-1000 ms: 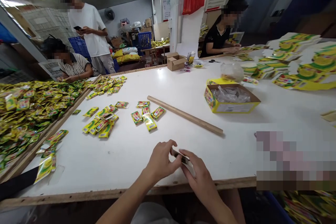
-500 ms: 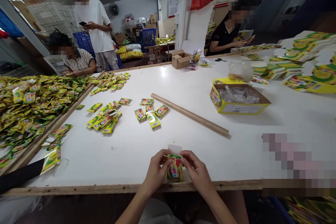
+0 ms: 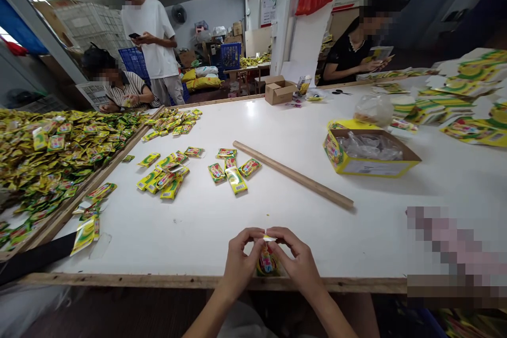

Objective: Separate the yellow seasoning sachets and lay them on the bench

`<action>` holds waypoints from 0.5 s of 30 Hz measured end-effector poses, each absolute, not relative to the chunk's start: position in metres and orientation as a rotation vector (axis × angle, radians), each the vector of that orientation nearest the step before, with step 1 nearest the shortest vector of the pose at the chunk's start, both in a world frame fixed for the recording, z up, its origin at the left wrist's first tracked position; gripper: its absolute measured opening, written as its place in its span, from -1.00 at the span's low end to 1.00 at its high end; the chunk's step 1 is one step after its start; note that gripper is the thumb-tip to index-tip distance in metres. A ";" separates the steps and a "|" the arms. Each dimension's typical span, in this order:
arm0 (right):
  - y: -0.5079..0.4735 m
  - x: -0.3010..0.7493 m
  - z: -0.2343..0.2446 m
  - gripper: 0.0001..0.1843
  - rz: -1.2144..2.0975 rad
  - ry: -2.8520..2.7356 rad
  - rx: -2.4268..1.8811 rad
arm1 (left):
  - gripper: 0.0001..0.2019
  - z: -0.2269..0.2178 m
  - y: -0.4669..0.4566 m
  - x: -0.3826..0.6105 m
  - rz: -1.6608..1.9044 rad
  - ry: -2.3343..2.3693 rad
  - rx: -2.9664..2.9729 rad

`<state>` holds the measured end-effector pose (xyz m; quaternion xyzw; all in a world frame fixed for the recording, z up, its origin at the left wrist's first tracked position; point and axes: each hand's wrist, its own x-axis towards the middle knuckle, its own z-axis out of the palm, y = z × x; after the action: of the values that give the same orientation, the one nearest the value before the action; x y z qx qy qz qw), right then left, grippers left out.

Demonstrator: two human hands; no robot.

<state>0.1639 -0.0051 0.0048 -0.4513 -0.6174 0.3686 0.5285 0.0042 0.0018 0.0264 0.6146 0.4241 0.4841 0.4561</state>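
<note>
Near the front edge of the white table (image 3: 190, 243), a small green and yellow printed candy box (image 3: 268, 263) is between my two hands. My left hand (image 3: 244, 252) grips its upper left side, thumb in front and fingers behind. From the other side my right hand (image 3: 293, 254) pinches the upper right. Both sets of fingertips meet at the white flap at the top of the box, which looks bent over. The box's lower part rests close to the wooden edge. Fingers partly cover its top.
A wooden stick (image 3: 293, 174) lies beyond my hands. Small boxes (image 3: 236, 179) lie in groups to the left, beside a large heap of packets (image 3: 59, 153). A yellow display box (image 3: 368, 161) with clear plastic stands right. A person in white (image 3: 152, 37) stands behind.
The white flap stood up above the box; now it is folded down under my fingertips. Both hands have closed in toward each other at the top. The whole view has shifted slightly.
</note>
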 end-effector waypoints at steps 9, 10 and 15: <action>0.004 0.162 0.015 -0.73 0.923 -1.405 -1.221 | -0.84 0.024 0.008 0.016 1.220 1.191 1.379; 0.004 0.161 0.015 -0.73 0.934 -1.407 -1.214 | -0.83 0.022 0.008 0.015 1.217 1.165 1.363; -0.007 0.156 0.010 -0.74 1.040 -1.436 -1.125 | -0.82 0.015 -0.003 0.007 1.178 1.041 1.370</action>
<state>0.1560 -0.0068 0.0101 -0.4648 -0.5930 0.4295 0.4978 0.0071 -0.0026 0.0155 0.5673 0.4312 0.4881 0.5039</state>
